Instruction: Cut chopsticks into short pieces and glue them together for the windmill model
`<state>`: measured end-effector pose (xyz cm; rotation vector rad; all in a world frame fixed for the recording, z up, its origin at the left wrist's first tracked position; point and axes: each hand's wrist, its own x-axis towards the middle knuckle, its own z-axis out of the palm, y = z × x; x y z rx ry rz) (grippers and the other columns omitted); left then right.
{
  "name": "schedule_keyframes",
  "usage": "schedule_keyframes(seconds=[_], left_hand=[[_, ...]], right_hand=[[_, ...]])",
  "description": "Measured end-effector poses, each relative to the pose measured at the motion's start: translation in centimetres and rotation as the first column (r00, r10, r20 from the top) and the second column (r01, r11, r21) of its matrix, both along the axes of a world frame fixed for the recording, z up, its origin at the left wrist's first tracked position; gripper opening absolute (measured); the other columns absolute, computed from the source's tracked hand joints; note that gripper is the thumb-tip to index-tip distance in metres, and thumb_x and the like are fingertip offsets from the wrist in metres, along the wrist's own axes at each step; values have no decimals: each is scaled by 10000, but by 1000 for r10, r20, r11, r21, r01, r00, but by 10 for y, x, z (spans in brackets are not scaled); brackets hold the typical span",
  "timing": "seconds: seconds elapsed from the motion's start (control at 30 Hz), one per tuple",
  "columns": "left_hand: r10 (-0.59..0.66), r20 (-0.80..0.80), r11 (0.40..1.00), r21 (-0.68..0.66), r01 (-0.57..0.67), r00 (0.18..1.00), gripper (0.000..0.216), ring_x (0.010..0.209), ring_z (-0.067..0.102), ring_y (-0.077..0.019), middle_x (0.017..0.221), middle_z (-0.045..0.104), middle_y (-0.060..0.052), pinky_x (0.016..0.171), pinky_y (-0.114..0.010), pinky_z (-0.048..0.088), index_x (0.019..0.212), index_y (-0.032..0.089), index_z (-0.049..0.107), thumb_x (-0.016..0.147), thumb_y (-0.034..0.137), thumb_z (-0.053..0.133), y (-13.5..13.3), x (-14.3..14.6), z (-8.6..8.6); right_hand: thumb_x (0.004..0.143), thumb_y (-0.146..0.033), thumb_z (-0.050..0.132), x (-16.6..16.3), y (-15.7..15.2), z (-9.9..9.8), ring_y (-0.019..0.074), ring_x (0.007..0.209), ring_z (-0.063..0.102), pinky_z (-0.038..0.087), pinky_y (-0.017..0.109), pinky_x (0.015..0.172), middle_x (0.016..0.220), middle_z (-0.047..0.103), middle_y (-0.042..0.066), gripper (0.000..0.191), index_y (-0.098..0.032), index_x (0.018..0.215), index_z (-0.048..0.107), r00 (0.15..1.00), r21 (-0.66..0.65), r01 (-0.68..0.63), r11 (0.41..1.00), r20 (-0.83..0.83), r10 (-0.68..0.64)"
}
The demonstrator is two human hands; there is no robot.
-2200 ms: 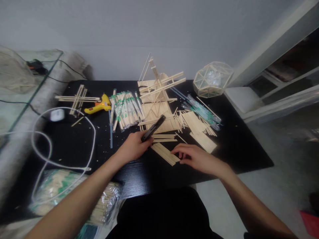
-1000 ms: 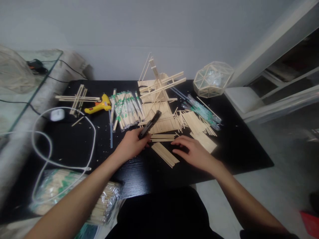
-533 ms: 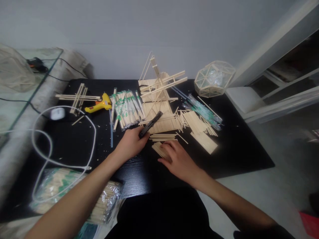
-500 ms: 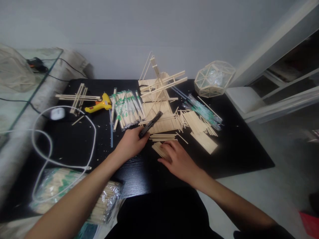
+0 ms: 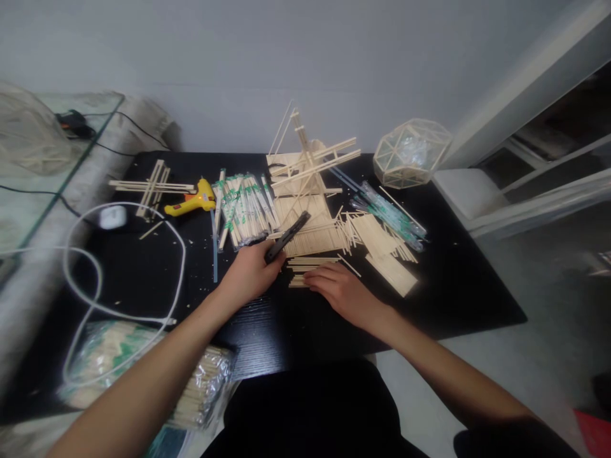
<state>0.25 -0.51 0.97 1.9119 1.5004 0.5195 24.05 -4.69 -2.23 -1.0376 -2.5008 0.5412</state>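
My left hand (image 5: 251, 275) is closed round the handle of a black cutter (image 5: 288, 236), whose tip points up and right over the stick piles. My right hand (image 5: 340, 292) lies flat, fingers stretched out, on a small bundle of loose bamboo sticks (image 5: 299, 280) near the middle of the black table (image 5: 453, 280). A second short row of sticks (image 5: 312, 261) lies just beyond its fingertips. Behind them stands a stick framework model (image 5: 308, 166) on flat mats of glued sticks (image 5: 315, 235).
Wrapped chopstick packs (image 5: 243, 210) and a yellow glue gun (image 5: 188, 200) lie at the left back. A white cable (image 5: 128, 267) loops at the left. A geometric stick polyhedron (image 5: 410, 152) sits at the back right. A bag of sticks (image 5: 143, 375) rests by my left arm.
My right hand has slid left and turned the stick bundle from a slant to nearly level, covering it. My left hand with the cutter has barely moved.
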Motion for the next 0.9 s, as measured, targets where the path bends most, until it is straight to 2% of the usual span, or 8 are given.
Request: schedule_keyframes(seconds=[0.13, 0.3, 0.57, 0.73, 0.9], left_hand=[[49, -61, 998, 33, -47, 997, 241, 617, 520, -175, 640, 569, -12, 623, -299, 356, 713, 219, 515, 914, 353, 519, 4, -4, 2], [115, -154, 993, 38, -110, 981, 203, 645, 563, -207, 677, 601, -35, 640, -317, 369, 790, 221, 591, 906, 378, 534, 9, -9, 0], [91, -256, 994, -36, -103, 962, 197, 731, 655, -271, 800, 707, -108, 678, -352, 434, 846, 201, 687, 841, 392, 637, 12, -10, -14], [79, -236, 994, -60, -96, 968, 212, 723, 651, -273, 775, 703, -103, 671, -353, 433, 804, 207, 673, 833, 414, 638, 12, -8, -11], [108, -171, 994, -3, -110, 979, 238, 687, 622, -230, 705, 657, -55, 646, -319, 401, 799, 215, 644, 894, 419, 567, 12, -8, -6]], right_hand=[[1041, -178, 534, 2, 7, 1, 228, 1115, 654, 528, 451, 1018, 1158, 763, 26, 241, -260, 1111, 749, 1000, 28, 11, 1000, 13, -12], [981, -187, 641, 3, 10, 1, 255, 1103, 618, 535, 462, 997, 1147, 721, 90, 183, -207, 1136, 736, 997, 61, 79, 995, -2, -79], [946, -226, 703, 0, 9, 1, 267, 1149, 613, 527, 491, 1016, 1177, 673, 98, 232, -212, 1177, 695, 994, 54, 107, 993, 6, -107], [929, -245, 729, -1, 8, 1, 282, 1171, 614, 525, 504, 1023, 1193, 669, 107, 281, -211, 1204, 683, 994, 47, 111, 993, 7, -111], [934, -311, 731, 0, 14, 3, 280, 1175, 623, 519, 507, 1035, 1227, 673, 107, 302, -226, 1219, 678, 995, 41, 104, 994, -10, -104]])
